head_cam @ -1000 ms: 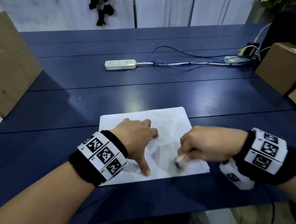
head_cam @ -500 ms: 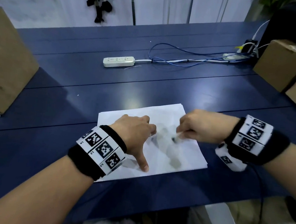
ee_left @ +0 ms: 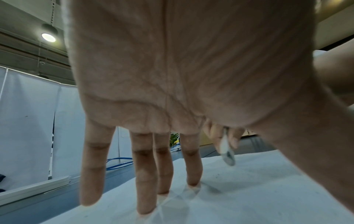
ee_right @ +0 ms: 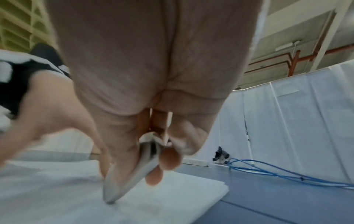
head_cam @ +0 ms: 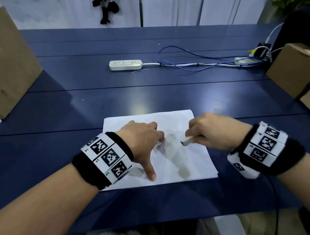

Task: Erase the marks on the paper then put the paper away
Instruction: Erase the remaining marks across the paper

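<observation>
Left hand (head_cam: 142,138), fingers spread, pins the paper (head_cam: 193,164); right hand (head_cam: 210,131) pinches the eraser (head_cam: 186,140): rub lightly toward 6 o'clock.

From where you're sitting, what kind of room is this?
Probably a lab or office workspace set up for recording: a long blue table, white partition screens behind it, cardboard boxes at the sides, and a power strip with trailing cables.
</observation>
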`<state>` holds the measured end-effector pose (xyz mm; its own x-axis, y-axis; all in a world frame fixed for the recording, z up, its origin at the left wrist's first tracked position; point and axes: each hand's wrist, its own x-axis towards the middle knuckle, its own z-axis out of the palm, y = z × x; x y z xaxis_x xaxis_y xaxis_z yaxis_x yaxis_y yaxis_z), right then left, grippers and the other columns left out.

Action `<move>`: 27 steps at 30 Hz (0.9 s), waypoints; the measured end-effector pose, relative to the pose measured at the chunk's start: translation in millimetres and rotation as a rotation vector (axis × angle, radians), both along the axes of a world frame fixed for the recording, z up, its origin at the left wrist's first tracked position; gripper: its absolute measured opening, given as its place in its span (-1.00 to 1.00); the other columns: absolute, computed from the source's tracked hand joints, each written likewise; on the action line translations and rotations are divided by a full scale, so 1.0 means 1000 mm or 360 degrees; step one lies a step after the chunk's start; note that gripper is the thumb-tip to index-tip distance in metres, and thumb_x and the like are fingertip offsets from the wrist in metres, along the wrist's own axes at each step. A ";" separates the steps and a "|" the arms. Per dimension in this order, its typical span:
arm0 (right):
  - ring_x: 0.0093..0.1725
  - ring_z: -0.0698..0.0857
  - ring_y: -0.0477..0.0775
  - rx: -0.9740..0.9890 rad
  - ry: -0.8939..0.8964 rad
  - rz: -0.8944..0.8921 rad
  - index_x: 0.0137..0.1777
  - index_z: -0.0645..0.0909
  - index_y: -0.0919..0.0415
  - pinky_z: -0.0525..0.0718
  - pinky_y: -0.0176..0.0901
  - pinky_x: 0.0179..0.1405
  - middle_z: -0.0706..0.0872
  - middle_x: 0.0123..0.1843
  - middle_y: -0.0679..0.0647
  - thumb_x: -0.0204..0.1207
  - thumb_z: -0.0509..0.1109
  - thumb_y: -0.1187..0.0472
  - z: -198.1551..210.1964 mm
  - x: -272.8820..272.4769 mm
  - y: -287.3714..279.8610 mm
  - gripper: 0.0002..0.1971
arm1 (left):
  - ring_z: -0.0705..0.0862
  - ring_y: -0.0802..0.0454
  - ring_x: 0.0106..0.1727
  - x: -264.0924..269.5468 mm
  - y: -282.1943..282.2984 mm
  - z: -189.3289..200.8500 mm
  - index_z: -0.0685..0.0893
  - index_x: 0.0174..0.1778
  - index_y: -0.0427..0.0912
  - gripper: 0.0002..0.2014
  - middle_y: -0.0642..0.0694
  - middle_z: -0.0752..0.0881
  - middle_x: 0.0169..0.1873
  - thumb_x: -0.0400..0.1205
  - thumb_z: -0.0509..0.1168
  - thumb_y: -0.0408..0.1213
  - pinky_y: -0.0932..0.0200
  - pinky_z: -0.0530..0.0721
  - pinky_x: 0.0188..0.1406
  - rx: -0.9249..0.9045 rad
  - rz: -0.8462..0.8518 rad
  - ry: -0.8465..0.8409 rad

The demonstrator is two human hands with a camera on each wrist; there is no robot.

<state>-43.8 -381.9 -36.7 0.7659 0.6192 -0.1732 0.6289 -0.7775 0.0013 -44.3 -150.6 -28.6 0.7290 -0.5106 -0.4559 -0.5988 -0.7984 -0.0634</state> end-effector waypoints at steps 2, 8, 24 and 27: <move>-0.08 0.62 0.04 0.0121 0.0152 0.0209 0.09 0.74 0.08 0.50 -0.23 -0.16 0.65 -0.09 -0.02 0.68 0.28 -0.02 0.001 -0.016 -0.002 -0.75 | 0.63 -0.02 0.13 0.000 0.000 0.000 0.46 0.49 0.13 0.05 0.10 0.50 0.23 0.08 0.61 0.41 0.01 0.56 0.16 0.0001 0.0004 0.0007; 0.03 0.66 0.03 -0.0018 0.0304 0.0048 0.14 0.74 0.01 0.62 -0.05 0.01 0.72 -0.01 -0.04 0.66 0.31 0.00 0.004 -0.007 0.000 -0.77 | 0.61 -0.01 0.09 0.000 -0.001 0.000 0.45 0.48 0.12 0.03 0.10 0.49 0.24 0.09 0.61 0.40 0.03 0.49 0.09 0.0013 0.0000 0.0020; -0.02 0.69 0.14 -0.0195 -0.0045 -0.0219 0.01 0.67 -0.04 0.72 0.12 -0.10 0.69 -0.12 -0.02 0.64 0.20 -0.11 -0.008 0.010 -0.004 -0.74 | 0.63 -0.02 0.13 0.000 -0.001 0.001 0.46 0.48 0.13 0.03 0.07 0.49 0.23 0.10 0.61 0.40 0.03 0.53 0.12 0.0004 -0.0002 0.0013; -0.02 0.65 0.04 -0.0083 0.0105 0.0016 0.06 0.69 -0.05 0.66 -0.03 -0.07 0.64 -0.05 -0.08 0.68 0.26 -0.05 -0.003 -0.012 -0.008 -0.80 | 0.63 -0.02 0.11 0.000 0.001 -0.001 0.46 0.48 0.11 0.04 0.07 0.49 0.24 0.10 0.61 0.41 0.00 0.57 0.17 0.0013 -0.0002 0.0007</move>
<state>-55.5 -389.6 -39.9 0.7455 0.6158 -0.2550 0.6368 -0.7711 -0.0002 -43.9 -149.9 -29.4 0.7265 -0.5075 -0.4634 -0.5999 -0.7972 -0.0674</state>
